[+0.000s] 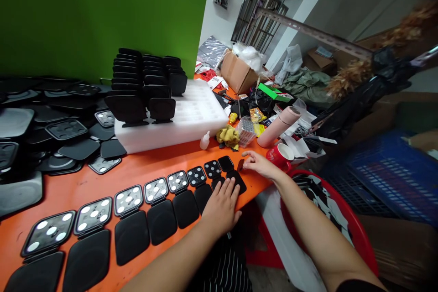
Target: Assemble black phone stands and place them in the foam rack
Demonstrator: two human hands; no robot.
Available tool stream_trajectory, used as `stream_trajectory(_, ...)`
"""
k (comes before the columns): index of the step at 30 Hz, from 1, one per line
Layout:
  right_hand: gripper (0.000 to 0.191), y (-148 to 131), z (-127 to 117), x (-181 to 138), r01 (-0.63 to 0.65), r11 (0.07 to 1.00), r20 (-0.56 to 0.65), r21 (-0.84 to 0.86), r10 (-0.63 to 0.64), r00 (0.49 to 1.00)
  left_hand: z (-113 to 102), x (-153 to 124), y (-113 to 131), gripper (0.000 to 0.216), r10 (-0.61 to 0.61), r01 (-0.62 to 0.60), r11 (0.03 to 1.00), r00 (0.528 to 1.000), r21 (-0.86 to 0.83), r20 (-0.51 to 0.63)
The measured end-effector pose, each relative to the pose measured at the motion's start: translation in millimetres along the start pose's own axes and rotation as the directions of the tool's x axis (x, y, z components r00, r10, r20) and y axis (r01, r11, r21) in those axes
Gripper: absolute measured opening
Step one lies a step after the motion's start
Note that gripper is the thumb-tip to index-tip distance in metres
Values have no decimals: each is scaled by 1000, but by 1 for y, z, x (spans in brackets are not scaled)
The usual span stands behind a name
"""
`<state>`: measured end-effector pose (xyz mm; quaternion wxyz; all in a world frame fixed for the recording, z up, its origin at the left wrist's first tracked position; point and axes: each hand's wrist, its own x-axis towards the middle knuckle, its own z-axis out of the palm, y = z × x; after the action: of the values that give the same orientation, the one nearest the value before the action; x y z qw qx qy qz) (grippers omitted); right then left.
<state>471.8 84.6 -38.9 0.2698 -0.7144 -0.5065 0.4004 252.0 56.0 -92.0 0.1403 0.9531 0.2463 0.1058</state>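
A row of hinged black square cases lies opened along the table, with several white round dots on most upper panels (127, 200) and plain black lower panels (132, 237). My left hand (221, 203) lies flat, fingers outstretched, on the lower panels near the right end. Beside the last case, my right hand (257, 164) pinches a small dark reddish-brown flat piece (240, 164); its exact kind is unclear. The end case's upper panel (226, 164) shows plain black without dots, and its lower panel (237, 183) is partly under my left fingertips.
Black cases (128, 106) stand in rows on a white foam block (171, 130). Loose black panels (66, 129) pile up at left. A small dropper bottle (205, 140), yellow cloth (227, 136), pink flask (278, 126) and red mug (281, 155) stand behind. A red tub (364, 242) holds scraps.
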Motion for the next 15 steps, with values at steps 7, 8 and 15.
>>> stream_trajectory(7, 17, 11, 6, 15, -32, 988, -158, -154, 7, 987, 0, -1, -1, 69, -1, 1, 1000, 1000, 1, -13)
stream_trajectory(8, 18, 12, 6, 15, -33, 984, -170, -176, 2, 985, 0, -1, -1, 69, 0, 0, 1000, 1000, 0, -15)
stream_trajectory(15, 23, 7, 18, 28, -27, 966, -213, -259, -30, 977, 0, 0, -1, 69, 8, -8, 1000, 1000, -3, -11)
